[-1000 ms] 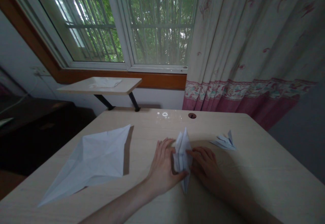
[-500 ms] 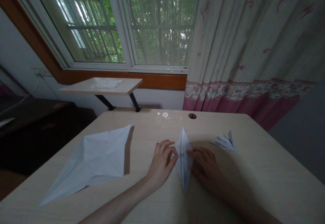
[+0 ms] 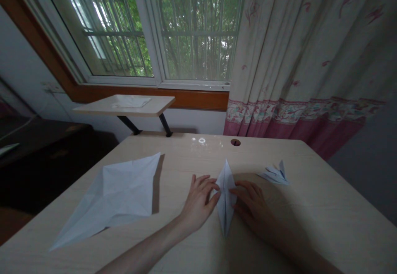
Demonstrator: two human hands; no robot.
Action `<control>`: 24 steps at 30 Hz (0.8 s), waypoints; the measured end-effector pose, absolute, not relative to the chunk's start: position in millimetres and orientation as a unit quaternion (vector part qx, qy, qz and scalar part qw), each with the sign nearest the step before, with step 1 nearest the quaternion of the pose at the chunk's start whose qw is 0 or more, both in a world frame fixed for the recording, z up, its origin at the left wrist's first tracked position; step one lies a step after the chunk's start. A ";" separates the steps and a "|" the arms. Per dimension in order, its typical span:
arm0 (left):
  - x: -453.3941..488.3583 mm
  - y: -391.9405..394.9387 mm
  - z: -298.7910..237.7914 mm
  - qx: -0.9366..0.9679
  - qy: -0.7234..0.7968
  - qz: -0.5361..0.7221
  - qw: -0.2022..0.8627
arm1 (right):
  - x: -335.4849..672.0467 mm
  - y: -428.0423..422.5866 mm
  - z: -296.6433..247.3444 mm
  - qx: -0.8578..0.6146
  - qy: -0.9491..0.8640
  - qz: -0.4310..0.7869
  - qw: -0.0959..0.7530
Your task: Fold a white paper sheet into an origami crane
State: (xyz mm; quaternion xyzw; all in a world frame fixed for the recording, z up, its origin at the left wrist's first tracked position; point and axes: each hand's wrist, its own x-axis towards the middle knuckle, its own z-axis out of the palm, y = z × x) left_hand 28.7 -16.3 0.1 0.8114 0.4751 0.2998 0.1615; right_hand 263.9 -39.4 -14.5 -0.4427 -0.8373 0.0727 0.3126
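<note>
Lying flat on the pale wooden table, a narrow folded paper is seen in the head view, close to the middle of the table's width. It is shaped like a long diamond, with one sharp tip pointed toward the window and the other toward the person, and a crease is visible along its length.

The left hand is laid palm down just beside the paper's left edge. Its fingers are loosely spread, and the paper's edge is touched by the thumb and fingertips; nothing is gripped. The right hand is placed in shadow on the opposite side, also flat and open. Its fingertips are pressed against the paper's right edge. The paper is thus pinned between the two hands, not lifted.

Well apart to the left, a large creased sheet is spread on the table, with one corner raised so that a dark shadow is cast beside it. To the right, beyond the right hand, a small folded figure is set down. A round hole is cut near the table's far edge. Behind the table, a small shelf is mounted under the window, and a patterned curtain with a pink hem is hung at the right.
</note>
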 end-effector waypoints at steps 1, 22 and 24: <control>28.5 -16.5 0.1 0.813 0.473 0.298 0.164 | 264.1 -39.1 -15.5 -0.444 -0.838 0.070 0.311; 26.6 -18.1 -2.1 0.807 0.440 0.355 0.171 | 267.5 -36.6 -33.6 -0.474 -0.786 0.088 0.388; 26.8 -19.0 -3.2 0.803 0.436 0.362 0.181 | 267.0 -36.8 -32.2 -0.471 -0.786 0.085 0.393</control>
